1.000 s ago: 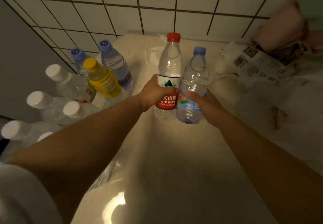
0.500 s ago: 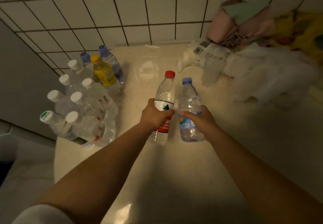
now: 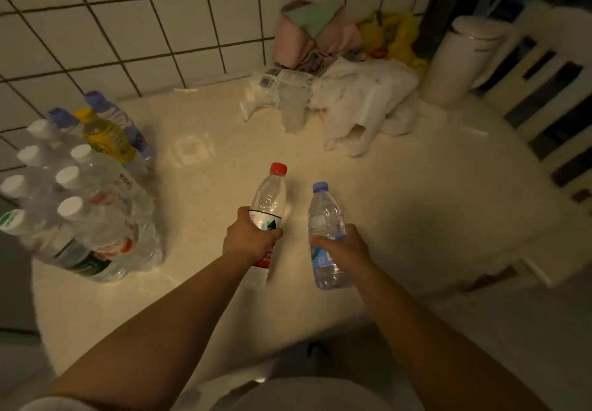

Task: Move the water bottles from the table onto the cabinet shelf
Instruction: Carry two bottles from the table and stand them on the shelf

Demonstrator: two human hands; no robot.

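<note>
Bottles were held one per hand, left hand (image 3: 250,237) wrapped around the red-capped bottle (image 3: 268,205), right hand (image 3: 341,245) around the blue-capped bottle (image 3: 325,228), above the table (image 3: 416,186), presumably for carrying.

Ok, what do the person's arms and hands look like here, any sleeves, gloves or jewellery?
Both arms are bare from the wrists up past the elbows. The left hand and right hand wear no gloves, and no watch, ring or bracelet shows. A light, whitish short sleeve edges the left upper arm; the right arm's sleeve is out of view.
</note>
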